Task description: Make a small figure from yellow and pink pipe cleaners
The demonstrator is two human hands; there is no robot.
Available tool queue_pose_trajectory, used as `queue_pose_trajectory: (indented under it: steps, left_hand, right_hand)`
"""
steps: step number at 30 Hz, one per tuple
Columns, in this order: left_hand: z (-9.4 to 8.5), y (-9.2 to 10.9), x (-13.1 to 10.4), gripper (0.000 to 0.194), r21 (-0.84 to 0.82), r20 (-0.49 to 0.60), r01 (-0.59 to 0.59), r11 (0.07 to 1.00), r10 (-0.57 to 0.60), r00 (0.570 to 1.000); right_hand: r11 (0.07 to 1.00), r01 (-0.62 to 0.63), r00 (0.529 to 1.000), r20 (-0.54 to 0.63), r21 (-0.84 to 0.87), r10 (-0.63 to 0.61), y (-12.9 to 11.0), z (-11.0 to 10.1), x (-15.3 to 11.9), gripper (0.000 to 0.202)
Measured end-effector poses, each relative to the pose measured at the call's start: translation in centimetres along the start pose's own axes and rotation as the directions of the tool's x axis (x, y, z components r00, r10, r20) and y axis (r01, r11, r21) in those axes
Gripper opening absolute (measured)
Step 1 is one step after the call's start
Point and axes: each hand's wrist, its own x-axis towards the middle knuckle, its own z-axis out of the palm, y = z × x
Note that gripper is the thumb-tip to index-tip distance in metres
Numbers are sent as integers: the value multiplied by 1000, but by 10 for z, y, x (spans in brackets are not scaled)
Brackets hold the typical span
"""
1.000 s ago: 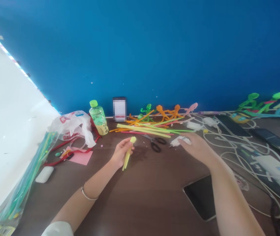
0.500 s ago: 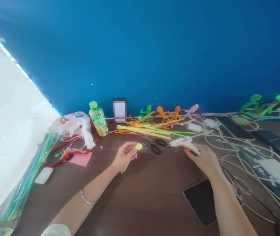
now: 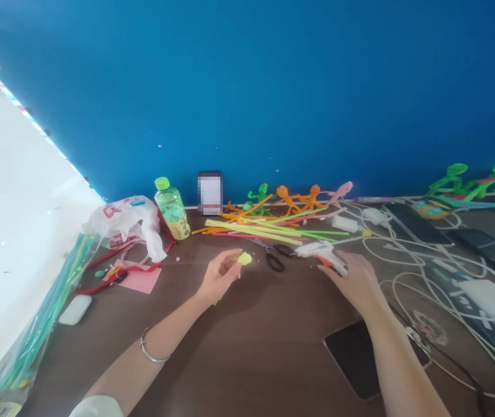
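My left hand [image 3: 221,275] is closed, pinching a small yellow bundle of pipe cleaners [image 3: 244,259]. Its fuzzy, bunched top pokes out past the thumb, and the stems below are mostly hidden by the palm. On the right, a white hot glue gun [image 3: 315,249] with an orange trigger lies on its side, nozzle to the left. My right hand [image 3: 355,278] is around its handle, thumb on the near side and fingers on the far side. Black-handled scissors [image 3: 275,262] lie between the hands, close to the nozzle.
Loose yellow, green and orange pipe cleaners [image 3: 264,229] lie behind the scissors. A green-capped bottle [image 3: 172,209], a plastic bag [image 3: 123,223] and a pink paper [image 3: 139,280] are at left. White cables [image 3: 403,278] tangle at right, and a dark phone [image 3: 354,359] lies under my right forearm.
My right hand has moved a little left, further around the glue gun's handle. My left hand has turned slightly, so the lower stems show less.
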Motion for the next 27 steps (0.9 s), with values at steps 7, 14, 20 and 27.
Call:
queue_pose_trajectory:
  steps: [7, 14, 20, 27]
  left_hand:
    - [8, 2, -8, 24, 224, 32, -104, 969, 99, 995]
    - [10, 7, -8, 23, 270, 132, -194, 943, 163, 978]
    - [10, 7, -10, 25, 312, 176, -222, 924, 174, 969]
    - [9, 6, -10, 27, 369, 225, -276, 888, 202, 953]
  right_hand:
    - [807, 377, 918, -65, 455, -392, -123, -23, -9, 21]
    - [740, 314, 931, -38, 595, -364, -149, -11, -22, 19]
    - [749, 275, 943, -17, 603, -332, -145, -7, -24, 18]
    - [753, 206, 962, 13, 625, -274, -149, -6, -24, 14]
